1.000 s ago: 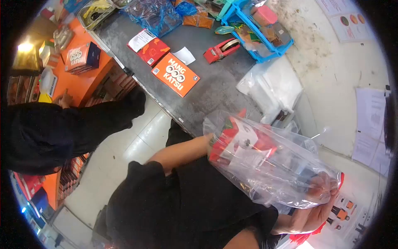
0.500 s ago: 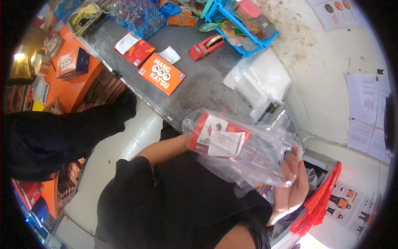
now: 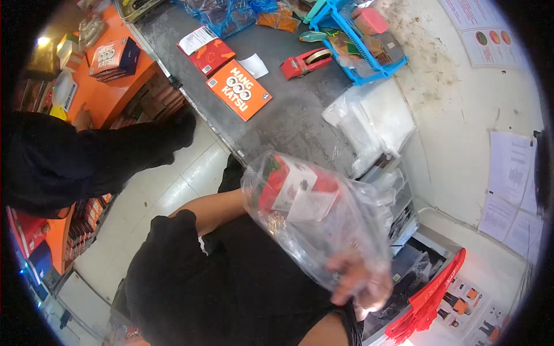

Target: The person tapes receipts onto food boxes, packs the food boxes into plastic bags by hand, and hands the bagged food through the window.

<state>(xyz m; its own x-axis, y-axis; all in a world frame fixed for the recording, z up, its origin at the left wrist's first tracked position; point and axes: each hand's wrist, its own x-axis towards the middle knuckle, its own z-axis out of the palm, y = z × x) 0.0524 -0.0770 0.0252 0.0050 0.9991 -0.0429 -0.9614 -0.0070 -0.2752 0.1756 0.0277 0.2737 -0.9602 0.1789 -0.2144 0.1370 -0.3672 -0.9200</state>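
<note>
A clear plastic bag hangs in front of my black shirt with a red box inside it. A white paper slip shows on the box through the plastic. My right hand, blurred by motion, has its fingers bent around the lower end of the bag. My left forearm reaches to the bag's other end, where the left hand is hidden behind the bag and box. On the dark counter above lie an orange box lettered "Mang Katsu" and a red box with a paper slip.
A red tape dispenser, a blue basket and a stack of clear bags sit on the counter. Red bags hang at lower right. At left, a person in black is beside an orange counter holding more boxes.
My right hand has moved down and left with the bag's end. The box in the bag has tilted, and the whole view has shifted slightly.
</note>
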